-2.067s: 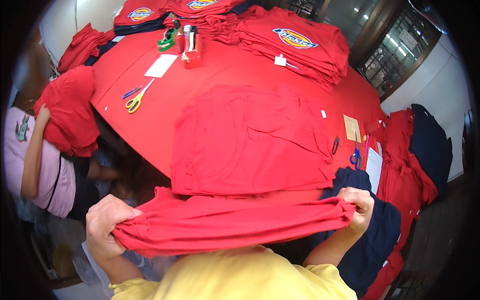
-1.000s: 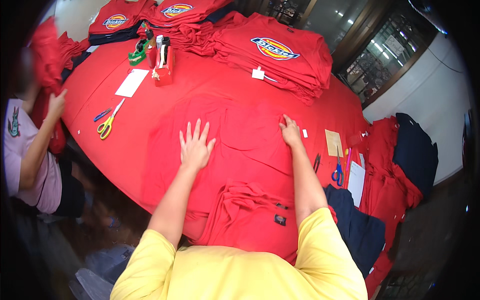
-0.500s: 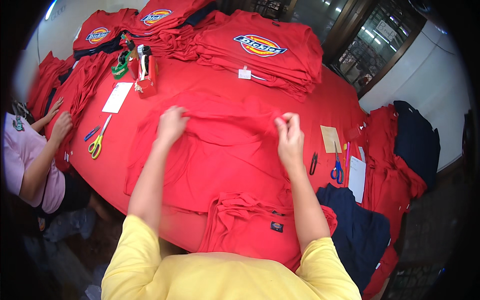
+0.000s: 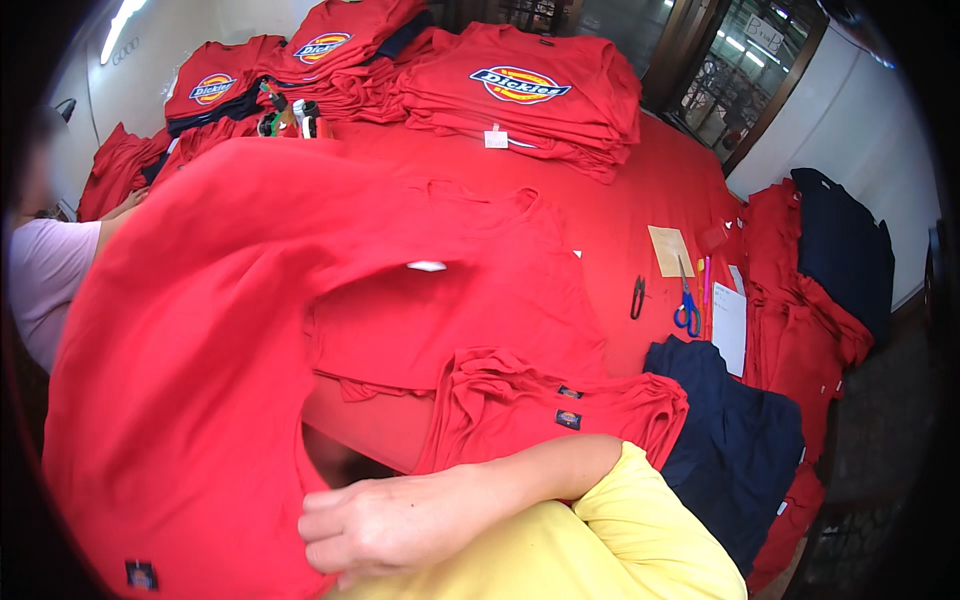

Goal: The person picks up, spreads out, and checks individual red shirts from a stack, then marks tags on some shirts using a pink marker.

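Observation:
A red T-shirt is lifted in a wide sweep over the left of the table, with a small dark label near its lower end. My right hand reaches across my body to the lower middle, its fingers closed on the edge of this T-shirt. My left hand does not show; the raised cloth covers that side. Under and behind the lifted cloth, another red T-shirt lies spread on the table. Close to my right forearm lies a pile of folded red shirts with dark neck labels.
Dark blue garments lie right of the pile. Blue-handled scissors, black thread snips, a tan paper and a white sheet rest nearby. Stacked printed red shirts stand at the back. A co-worker is at far left.
The red T-shirt has gone from lying under both hands to being swung up leftward. My right hand has crossed to the lower middle, and my left hand has left view.

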{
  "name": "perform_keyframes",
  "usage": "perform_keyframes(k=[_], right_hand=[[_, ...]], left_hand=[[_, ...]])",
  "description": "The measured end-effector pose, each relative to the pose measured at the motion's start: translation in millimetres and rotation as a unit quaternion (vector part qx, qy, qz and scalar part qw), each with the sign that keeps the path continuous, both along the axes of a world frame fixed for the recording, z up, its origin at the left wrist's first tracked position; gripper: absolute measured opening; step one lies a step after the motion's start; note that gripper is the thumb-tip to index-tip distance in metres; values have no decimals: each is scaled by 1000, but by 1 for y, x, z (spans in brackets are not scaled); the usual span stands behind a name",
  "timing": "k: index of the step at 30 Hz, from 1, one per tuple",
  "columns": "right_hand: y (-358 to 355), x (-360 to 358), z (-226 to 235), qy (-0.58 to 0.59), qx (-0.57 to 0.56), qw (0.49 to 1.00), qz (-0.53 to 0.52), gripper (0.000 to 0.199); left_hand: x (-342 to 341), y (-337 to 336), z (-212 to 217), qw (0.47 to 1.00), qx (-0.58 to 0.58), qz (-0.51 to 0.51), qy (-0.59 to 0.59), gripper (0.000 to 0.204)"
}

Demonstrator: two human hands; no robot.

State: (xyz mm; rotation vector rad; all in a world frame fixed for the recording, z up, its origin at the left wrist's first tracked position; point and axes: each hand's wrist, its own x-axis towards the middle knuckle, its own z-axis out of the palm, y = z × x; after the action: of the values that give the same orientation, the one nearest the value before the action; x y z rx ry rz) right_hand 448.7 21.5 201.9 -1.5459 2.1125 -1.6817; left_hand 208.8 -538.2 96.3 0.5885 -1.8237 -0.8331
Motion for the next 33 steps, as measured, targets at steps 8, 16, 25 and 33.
perform_keyframes(k=[8,16,25,33], right_hand=[[76,24,-7,-73,-156,985,-2,22],[308,95,-47,27,-421,804,-419,10],[419,-127,-198,-208,-13,699,-684,39],[324,-87,-121,280,267,608,-693,10]], left_hand=[[20,65,84,987,-91,-85,105,27],[42,452,163,681,-268,-676,83,29],[-153,669,-48,643,-298,-689,-155,22],[-158,683,-89,591,-342,-684,-258,27]])
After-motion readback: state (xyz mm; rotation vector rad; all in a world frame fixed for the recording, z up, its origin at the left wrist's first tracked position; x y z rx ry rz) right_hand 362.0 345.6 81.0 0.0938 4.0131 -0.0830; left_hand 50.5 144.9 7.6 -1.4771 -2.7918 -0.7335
